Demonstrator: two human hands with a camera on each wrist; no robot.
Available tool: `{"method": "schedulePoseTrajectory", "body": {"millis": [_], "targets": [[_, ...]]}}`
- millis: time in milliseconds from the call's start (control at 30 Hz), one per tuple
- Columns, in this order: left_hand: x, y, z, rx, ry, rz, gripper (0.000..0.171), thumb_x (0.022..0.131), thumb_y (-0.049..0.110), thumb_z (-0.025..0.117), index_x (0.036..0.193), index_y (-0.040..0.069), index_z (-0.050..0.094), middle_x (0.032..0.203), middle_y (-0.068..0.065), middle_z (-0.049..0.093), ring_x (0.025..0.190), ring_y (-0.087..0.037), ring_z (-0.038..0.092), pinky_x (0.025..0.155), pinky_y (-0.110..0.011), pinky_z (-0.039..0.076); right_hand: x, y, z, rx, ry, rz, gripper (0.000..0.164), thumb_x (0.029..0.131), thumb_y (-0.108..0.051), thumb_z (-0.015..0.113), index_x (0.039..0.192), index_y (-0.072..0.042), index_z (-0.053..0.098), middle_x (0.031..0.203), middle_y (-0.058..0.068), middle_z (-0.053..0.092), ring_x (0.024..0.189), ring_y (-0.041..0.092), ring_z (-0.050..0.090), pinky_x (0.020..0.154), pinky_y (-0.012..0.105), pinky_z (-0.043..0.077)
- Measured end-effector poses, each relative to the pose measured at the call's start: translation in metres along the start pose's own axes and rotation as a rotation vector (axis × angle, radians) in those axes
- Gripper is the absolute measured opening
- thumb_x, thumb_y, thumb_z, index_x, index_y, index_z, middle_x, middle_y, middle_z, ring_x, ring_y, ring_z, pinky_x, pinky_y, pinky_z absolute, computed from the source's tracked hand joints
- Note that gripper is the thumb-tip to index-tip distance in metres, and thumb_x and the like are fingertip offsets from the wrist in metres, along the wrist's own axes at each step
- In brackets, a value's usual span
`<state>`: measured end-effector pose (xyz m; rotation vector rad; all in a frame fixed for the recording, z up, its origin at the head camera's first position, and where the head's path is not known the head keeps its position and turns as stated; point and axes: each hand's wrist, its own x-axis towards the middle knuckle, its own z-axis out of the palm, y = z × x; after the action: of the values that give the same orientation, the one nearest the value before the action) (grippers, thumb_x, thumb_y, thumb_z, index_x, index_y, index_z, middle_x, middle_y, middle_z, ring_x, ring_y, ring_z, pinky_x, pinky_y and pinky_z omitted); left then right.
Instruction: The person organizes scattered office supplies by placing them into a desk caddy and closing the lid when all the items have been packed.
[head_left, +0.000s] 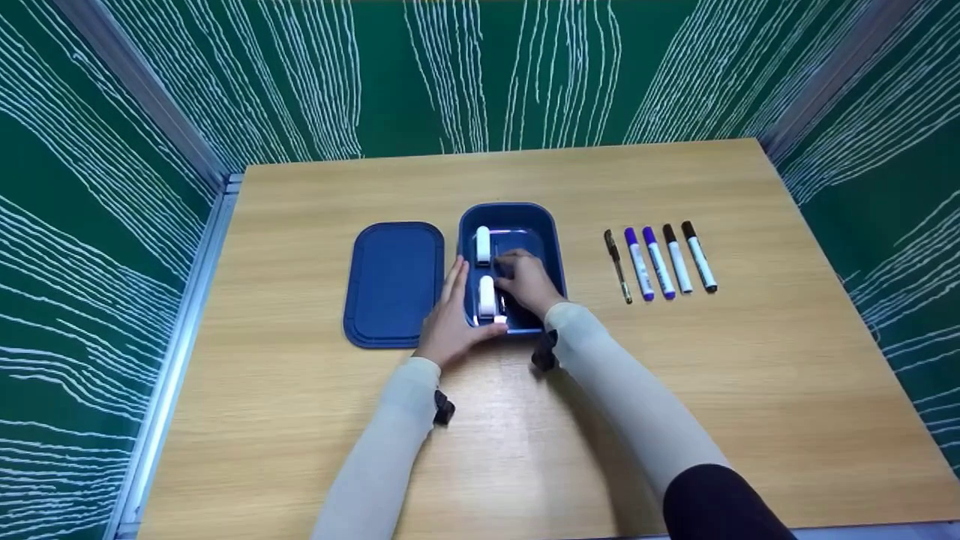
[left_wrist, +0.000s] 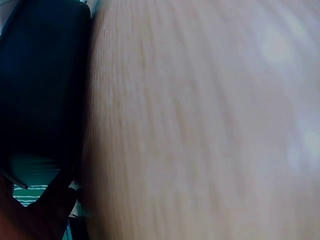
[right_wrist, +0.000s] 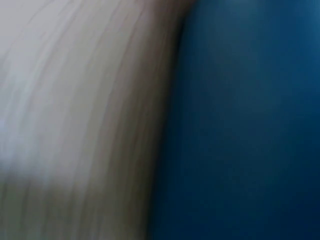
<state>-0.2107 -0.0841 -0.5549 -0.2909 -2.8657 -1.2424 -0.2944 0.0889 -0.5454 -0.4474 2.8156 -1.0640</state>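
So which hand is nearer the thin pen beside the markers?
Right. The right hand is inside the blue box, left of the thin pen; the left hand is farther away, at the box's left side.

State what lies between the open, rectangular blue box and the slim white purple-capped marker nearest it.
In the head view, one slim dark-capped pen lies there on the brown wooden table, apart from both box and marker.
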Motion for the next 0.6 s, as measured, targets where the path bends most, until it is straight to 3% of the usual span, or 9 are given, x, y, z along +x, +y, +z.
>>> {"method": "schedulePoseTrajectory", "body": {"millis": [400, 600], "targets": [[0.0007, -0.0007, 0.0014, 0.003, 0.005, -0.01, 0.124, 0.065, 0.064, 0.08, 0.158, 0.024, 0.009, 0.16, 0.02, -0.007, 0.136, -0.035, 0.035, 0.093, -0.062, 0.041, 0.0009, 0.0016, 0.0012, -0.007, -0.001, -0.019, 0.042, 0.089, -0.011, 0.071, 0.127, 0.003, 0.061, 0.129, 0.018, 0.056, 0.118, 0.032, 0.054, 0.101, 0.039, 0.042], [0.0008, -0.0017, 0.0007, 0.018, -0.001, 0.001, 0.126, 0.063, 0.073, 0.074, 0.158, 0.024, 0.008, 0.161, 0.018, -0.006, 0.136, -0.034, 0.036, 0.093, -0.06, 0.043, 0.0012, -0.0018, -0.0005, 0.012, 0.057, 0.033, 0.034, 0.092, -0.014, 0.068, 0.124, -0.001, 0.066, 0.121, 0.012, 0.061, 0.11, 0.025, 0.058, 0.097, 0.035, 0.045]]}}
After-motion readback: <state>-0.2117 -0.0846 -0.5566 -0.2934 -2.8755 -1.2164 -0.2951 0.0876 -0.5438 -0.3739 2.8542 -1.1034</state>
